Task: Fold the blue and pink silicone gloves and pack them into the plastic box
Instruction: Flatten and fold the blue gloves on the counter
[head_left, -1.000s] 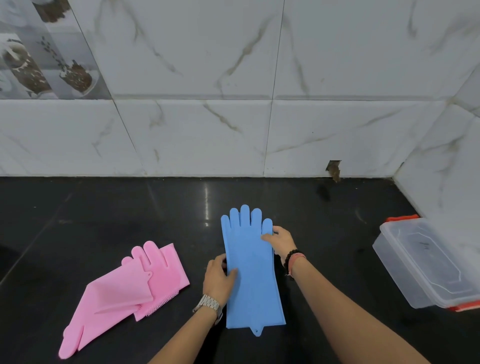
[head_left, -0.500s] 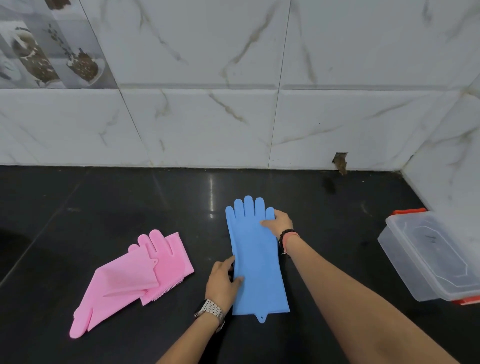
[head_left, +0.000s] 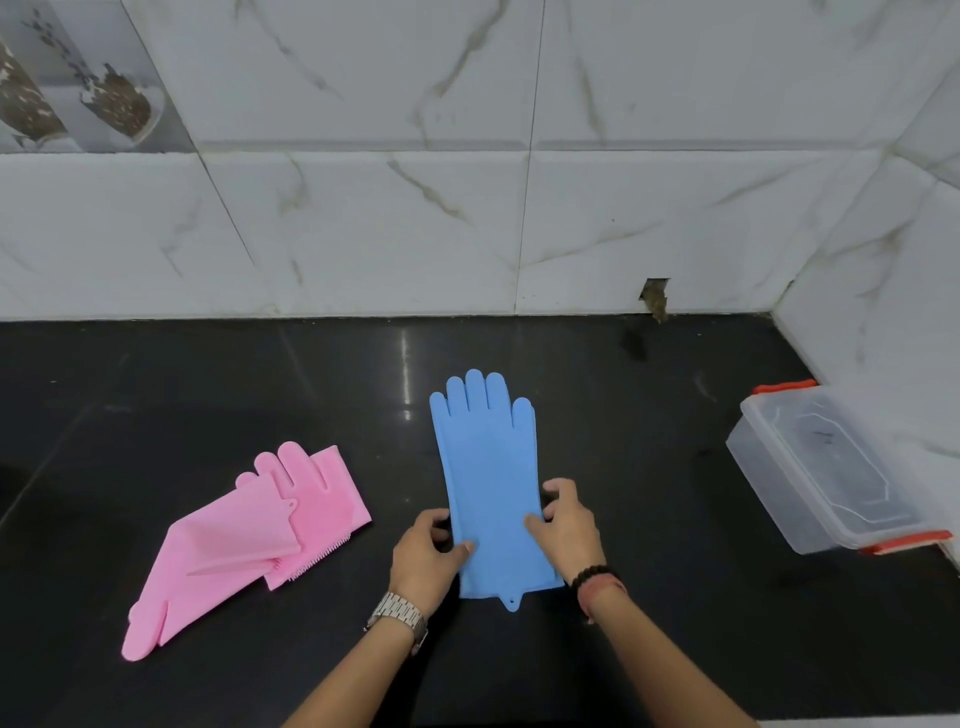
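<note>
Blue glove (head_left: 485, 478) flat on black counter (head_left: 208, 395), fingers toward wall. Left hand (head_left: 426, 558) and right hand (head_left: 566, 525) each pinch a cuff-side edge. Pink gloves (head_left: 249, 535) lie left; lidded plastic box (head_left: 826, 467) right.

A home kitchen is indicated. A polished black stone counter (head_left: 218, 395) runs beyond and beside the gripped spot, backed by white marble-look wall tiles (head_left: 363, 228) that turn a corner to the far right. A decorative tile (head_left: 78, 83) printed with spoons of spices is set far up-left.
</note>
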